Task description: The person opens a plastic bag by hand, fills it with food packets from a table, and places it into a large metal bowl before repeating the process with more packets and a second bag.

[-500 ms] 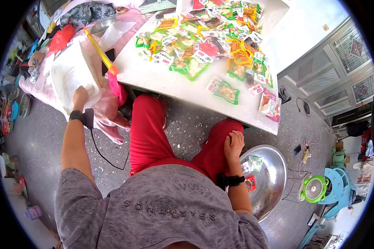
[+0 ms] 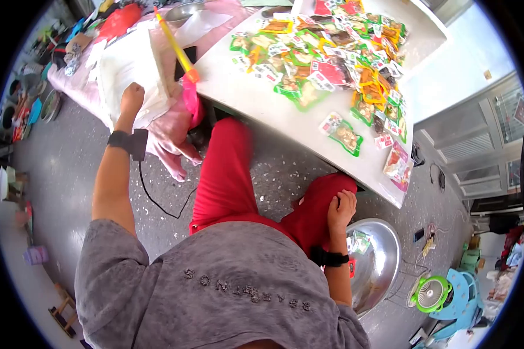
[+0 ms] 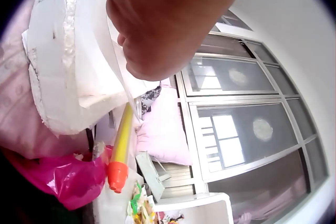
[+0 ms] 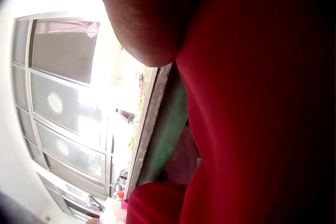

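My left hand (image 2: 133, 100) is curled into a fist over the near part of a white foam-like box (image 2: 116, 67). The left wrist view shows this fist (image 3: 152, 29) above the box's rough white rim (image 3: 68, 35), with no object visible in it. My right hand (image 2: 342, 210) rests on the right knee of the red trousers (image 2: 317, 200), fingers laid loosely over it. In the right wrist view only the dark underside of this hand (image 4: 149, 29) shows against the red cloth. Nothing is visible in it.
Many sealed food packets (image 2: 332, 70) lie heaped on a white table (image 2: 244, 96), with a single packet (image 2: 342, 134) near its front edge. A yellow stick (image 2: 174, 43) with orange ends leans beside the box. A metal basin (image 2: 390, 256) stands by my right leg.
The head view has swung, shifting the table and box right and upward. My left fist has lifted slightly over the box. The right hand stays on the knee.
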The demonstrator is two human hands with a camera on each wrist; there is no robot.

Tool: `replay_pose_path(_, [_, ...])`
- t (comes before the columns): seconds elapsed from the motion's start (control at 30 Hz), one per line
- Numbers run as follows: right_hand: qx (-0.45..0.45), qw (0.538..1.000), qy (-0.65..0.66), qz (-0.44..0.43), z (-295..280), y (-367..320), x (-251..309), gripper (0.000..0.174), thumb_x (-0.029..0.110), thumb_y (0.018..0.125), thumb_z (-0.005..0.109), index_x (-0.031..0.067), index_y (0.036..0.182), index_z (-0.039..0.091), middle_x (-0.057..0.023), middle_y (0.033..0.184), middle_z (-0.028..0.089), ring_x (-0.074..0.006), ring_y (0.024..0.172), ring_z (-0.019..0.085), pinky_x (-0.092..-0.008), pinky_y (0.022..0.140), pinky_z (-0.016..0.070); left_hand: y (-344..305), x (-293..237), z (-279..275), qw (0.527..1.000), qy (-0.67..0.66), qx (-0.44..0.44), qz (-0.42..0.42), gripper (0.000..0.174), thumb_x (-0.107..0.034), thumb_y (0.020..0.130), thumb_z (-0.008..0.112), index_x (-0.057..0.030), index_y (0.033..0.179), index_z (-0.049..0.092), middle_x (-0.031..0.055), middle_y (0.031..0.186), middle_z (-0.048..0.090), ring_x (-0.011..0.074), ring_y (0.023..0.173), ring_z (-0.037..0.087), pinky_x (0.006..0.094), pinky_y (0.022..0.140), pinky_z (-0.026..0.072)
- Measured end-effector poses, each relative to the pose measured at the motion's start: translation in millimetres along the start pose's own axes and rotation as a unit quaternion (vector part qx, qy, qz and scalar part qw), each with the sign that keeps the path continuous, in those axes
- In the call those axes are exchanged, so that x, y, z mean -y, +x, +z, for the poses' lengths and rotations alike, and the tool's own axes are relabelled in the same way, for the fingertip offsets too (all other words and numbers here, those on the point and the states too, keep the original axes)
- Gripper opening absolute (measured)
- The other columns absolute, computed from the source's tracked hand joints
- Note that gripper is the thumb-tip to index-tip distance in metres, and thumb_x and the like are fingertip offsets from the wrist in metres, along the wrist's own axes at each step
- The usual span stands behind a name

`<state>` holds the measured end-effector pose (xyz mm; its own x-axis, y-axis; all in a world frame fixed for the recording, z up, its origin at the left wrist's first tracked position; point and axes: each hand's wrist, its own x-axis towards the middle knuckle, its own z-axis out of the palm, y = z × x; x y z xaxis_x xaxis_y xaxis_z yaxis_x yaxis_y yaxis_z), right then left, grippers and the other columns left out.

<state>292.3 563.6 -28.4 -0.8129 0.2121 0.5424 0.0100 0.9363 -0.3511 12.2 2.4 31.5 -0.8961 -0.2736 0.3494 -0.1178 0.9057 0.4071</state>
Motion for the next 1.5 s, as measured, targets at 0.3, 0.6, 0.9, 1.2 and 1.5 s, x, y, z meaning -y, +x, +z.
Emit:
replay_pose_path(0.3, [0.005,0.995,0.100,0.016,-7,6,-1,0.014,0.003,0.069,0.053,0.0000,0.082,0.053,-0.0149,0.089,0.054,-0.0314,0.088,0.050,-0.0374,0.079,0.0388,-46,-100,-48,0.801,-0.545,0.227,-0.102,0.019,-0.015,0.080,0.046,-0.0017,0.092,0.051,0.0036,0.070,0.053,0.0113,0.063,0.051,0.0232,0.056,0.0424])
replay_pose_path(0.6, [0.101,0.911,0.379,0.129,-18,56,43,0.015,0.008,0.077,0.053,0.0001,0.089,0.052,-0.0056,0.087,0.054,-0.0112,0.078,0.051,-0.0219,0.070,0.0411,-134,-221,-40,0.350,-0.777,0.509,-0.122,0.042,-0.027,0.081,0.046,-0.0030,0.115,0.038,0.0184,0.121,0.036,0.0363,0.108,0.038,0.0496,0.085,0.0360])
replay_pose_path(0.9, [0.262,0.484,0.780,0.300,-12,82,94,0.022,0.014,0.078,0.053,0.0002,0.095,0.049,-0.0083,0.084,0.055,-0.0155,0.075,0.054,-0.0261,0.062,0.0443,-192,-273,-21,0.219,-0.750,0.618,-0.091,0.039,-0.026,0.080,0.047,-0.0125,0.116,0.039,0.0199,0.122,0.033,0.0419,0.111,0.032,0.0614,0.083,0.0298])
replay_pose_path(1.2, [0.164,0.619,0.689,0.340,15,82,93,0.008,0.011,0.077,0.050,0.0032,0.076,0.049,-0.0036,0.066,0.052,-0.0112,0.056,0.047,-0.0215,0.049,0.0373,-141,-184,56,0.559,-0.653,0.502,-0.093,0.023,-0.014,0.080,0.045,-0.0011,0.099,0.048,0.0111,0.089,0.054,0.0209,0.081,0.052,0.0335,0.071,0.0431])
replay_pose_path(1.5, [0.178,0.689,0.616,0.338,48,66,111,0.012,0.013,0.077,0.052,0.0027,0.082,0.049,-0.0021,0.069,0.051,-0.0084,0.059,0.047,-0.0206,0.050,0.0389,-205,-231,36,0.818,-0.463,0.277,0.196,0.012,-0.012,0.072,0.057,-0.0031,0.073,0.050,0.0049,0.067,0.047,0.0148,0.061,0.045,0.0270,0.054,0.0381])
